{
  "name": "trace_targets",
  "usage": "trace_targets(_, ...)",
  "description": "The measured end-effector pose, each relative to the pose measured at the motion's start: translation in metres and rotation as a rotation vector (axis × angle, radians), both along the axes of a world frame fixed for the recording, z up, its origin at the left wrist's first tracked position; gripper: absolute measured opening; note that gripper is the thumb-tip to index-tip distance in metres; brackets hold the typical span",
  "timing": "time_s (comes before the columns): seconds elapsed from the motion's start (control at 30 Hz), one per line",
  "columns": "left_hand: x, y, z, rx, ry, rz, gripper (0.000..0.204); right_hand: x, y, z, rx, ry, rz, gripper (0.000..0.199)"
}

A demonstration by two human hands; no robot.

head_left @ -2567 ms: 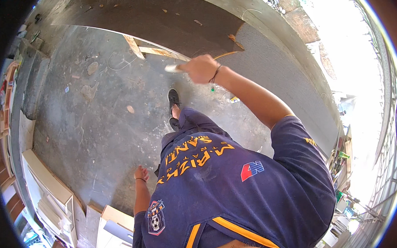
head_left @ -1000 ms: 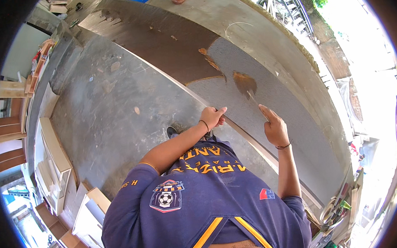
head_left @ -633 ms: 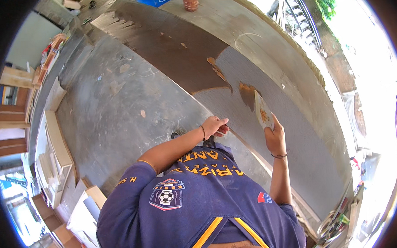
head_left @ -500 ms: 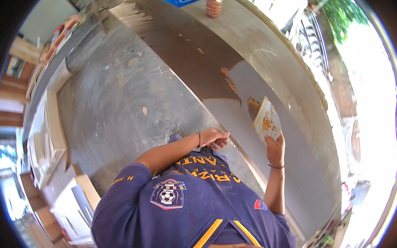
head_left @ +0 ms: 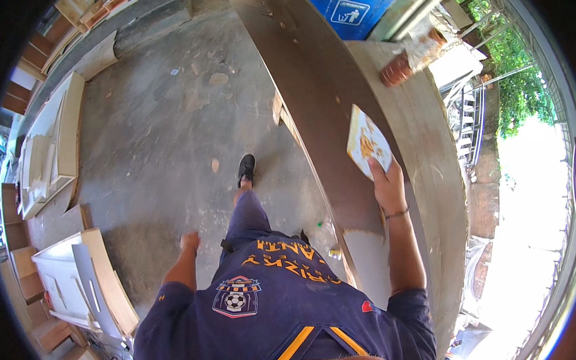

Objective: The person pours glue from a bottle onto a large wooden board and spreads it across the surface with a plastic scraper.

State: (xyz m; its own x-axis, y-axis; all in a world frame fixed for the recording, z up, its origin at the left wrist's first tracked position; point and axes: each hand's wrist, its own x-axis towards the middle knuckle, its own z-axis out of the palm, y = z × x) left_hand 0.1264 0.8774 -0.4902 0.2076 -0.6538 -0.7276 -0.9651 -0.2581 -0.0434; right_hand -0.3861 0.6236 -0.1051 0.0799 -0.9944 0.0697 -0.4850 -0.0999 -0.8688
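In my right hand [head_left: 389, 184] is a white flat spreader [head_left: 368, 142] with a yellowish edge and orange-brown smears on its face. The thumb presses on its lower end. Beneath it runs a long board [head_left: 297, 65], mostly covered in a dark brown coat, with a bare grey stretch near my body. The spreader appears held above the board; contact cannot be made out. My left hand [head_left: 190, 242] hangs low at my left side over the concrete floor [head_left: 172, 139], touching nothing visible. Its fingers are too small and blurred to make out.
A blue bin [head_left: 352, 11] and a reddish-brown jar [head_left: 397, 70] stand beyond the board on the right. A concrete ledge [head_left: 429, 143] runs along its right side. White and wooden panels [head_left: 82, 276] lean at the left. My black shoe [head_left: 246, 167] is on the floor ahead.
I have moved forward along the board; the bin and jar appear closer. My left hand has swung from my front to my left side. The spreader stays in my right hand.
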Motion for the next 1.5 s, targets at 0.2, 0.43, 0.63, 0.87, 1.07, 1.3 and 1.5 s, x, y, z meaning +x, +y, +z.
trace_targets(0.2,0.010,0.017,-0.035,0.341,0.562,1.059,0.025,0.108,-0.263,-0.007,-0.327,0.480,0.298,0.034)
trace_targets(0.43,0.006,-0.059,-0.005,0.130,0.565,0.567,0.027,0.244,-0.554,-0.027,-0.280,0.660,0.303,0.033)
trace_targets(0.63,0.042,-0.049,0.029,0.102,0.559,1.152,0.028,0.316,-0.651,-0.062,-0.243,0.897,0.425,0.039)
trace_targets(0.87,0.053,-0.087,0.072,0.151,0.586,1.393,0.029,0.296,-0.630,-0.064,-0.100,1.024,0.599,0.051)
trace_targets(1.07,0.051,-0.174,0.026,0.073,0.862,1.644,0.031,0.230,-0.551,-0.060,-0.089,1.004,0.773,0.054)
trace_targets(1.3,0.027,-0.284,0.082,-0.062,0.946,1.315,0.033,0.128,-0.383,-0.041,0.093,1.028,0.747,0.054)
trace_targets(1.5,0.009,-0.254,0.067,0.048,0.864,1.148,0.032,0.038,-0.238,-0.049,0.152,0.931,0.648,0.051)
